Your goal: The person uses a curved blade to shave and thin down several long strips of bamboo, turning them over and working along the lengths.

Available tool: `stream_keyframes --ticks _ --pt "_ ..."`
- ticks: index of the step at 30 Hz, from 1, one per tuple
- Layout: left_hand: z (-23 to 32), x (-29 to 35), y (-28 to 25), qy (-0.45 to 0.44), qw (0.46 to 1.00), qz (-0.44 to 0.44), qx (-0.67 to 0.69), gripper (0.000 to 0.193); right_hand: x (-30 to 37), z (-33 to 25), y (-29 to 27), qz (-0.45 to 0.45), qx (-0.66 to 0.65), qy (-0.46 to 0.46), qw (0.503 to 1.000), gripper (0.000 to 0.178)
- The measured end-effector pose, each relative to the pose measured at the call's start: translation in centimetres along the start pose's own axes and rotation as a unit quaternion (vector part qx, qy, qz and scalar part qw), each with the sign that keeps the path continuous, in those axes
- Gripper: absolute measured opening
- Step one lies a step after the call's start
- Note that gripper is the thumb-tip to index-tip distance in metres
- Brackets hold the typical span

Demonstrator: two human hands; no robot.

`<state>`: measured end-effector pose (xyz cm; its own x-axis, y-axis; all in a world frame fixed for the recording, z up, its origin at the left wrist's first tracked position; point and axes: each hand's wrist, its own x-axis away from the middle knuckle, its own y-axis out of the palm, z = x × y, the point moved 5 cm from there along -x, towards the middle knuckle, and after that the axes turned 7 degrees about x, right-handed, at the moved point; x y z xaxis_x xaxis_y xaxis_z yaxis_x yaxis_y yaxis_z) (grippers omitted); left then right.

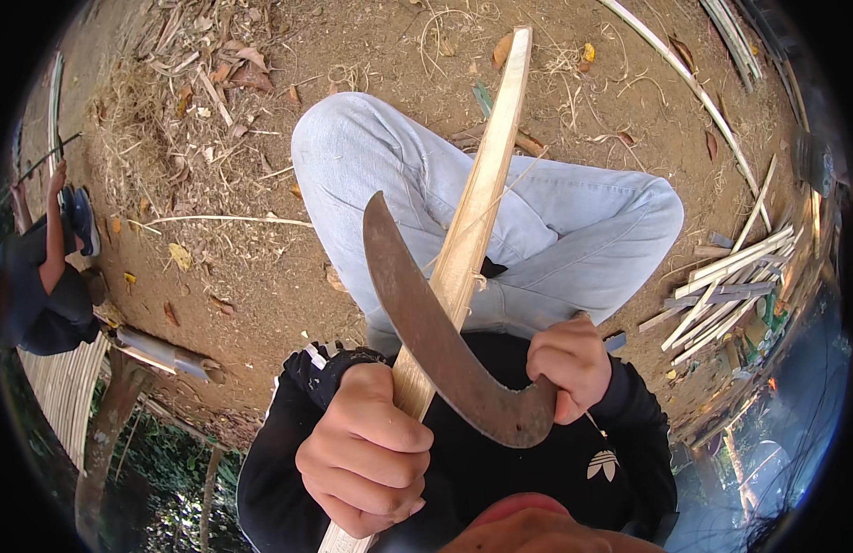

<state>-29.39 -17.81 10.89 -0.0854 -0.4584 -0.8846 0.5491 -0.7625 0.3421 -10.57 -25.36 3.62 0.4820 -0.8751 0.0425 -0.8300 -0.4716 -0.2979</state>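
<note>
A long pale wooden strip [488, 175] slants from my body out past my legs, with a few thin shavings curling off its middle. My left hand [367, 452] is closed around its near end. In my right hand [571, 364] is a curved knife [413, 304]; the fist covers its handle. The broad brown blade bows toward me and crosses over the strip just beyond my left hand, its tip pointing far left. Whether the edge touches the wood cannot be made out. My legs in light jeans [574, 217] are folded beneath the strip.
A pile of split sticks [735, 286] lies on the ground to the right, near a long curved pole [694, 78]. Dry leaves and shavings [182, 129] litter the dirt at left. Another person [48, 267] is at the far left beside a slatted bamboo surface [62, 396].
</note>
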Motion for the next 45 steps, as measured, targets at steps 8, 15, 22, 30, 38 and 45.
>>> stream_keyframes --ticks 8,15,22,30,38,45 --pt "-0.2 0.3 0.3 0.024 0.999 0.031 -0.022 0.01 -0.2 0.4 -0.1 0.006 -0.018 -0.001 1.0 0.062" --pt "0.0 0.2 0.8 0.033 0.997 0.061 -0.04 0.015 0.3 1.0 -0.3 0.022 -0.044 0.008 0.999 0.063" --pt "0.3 0.6 1.2 0.05 0.988 0.108 -0.097 0.035 -0.2 0.8 -0.1 0.008 -0.045 -0.017 0.999 0.058" --pt "0.7 1.0 1.2 0.056 0.98 0.14 -0.13 0.038 -0.9 -0.1 0.4 -0.007 -0.034 -0.04 0.999 0.059" --pt "0.7 0.8 1.0 0.053 0.974 0.146 -0.166 0.037 -1.3 -0.8 0.8 -0.011 -0.039 -0.054 0.998 0.056" --pt "1.0 0.9 0.9 0.066 0.973 0.15 -0.16 0.04 -1.8 0.2 0.8 -0.005 -0.048 -0.03 0.998 0.058"
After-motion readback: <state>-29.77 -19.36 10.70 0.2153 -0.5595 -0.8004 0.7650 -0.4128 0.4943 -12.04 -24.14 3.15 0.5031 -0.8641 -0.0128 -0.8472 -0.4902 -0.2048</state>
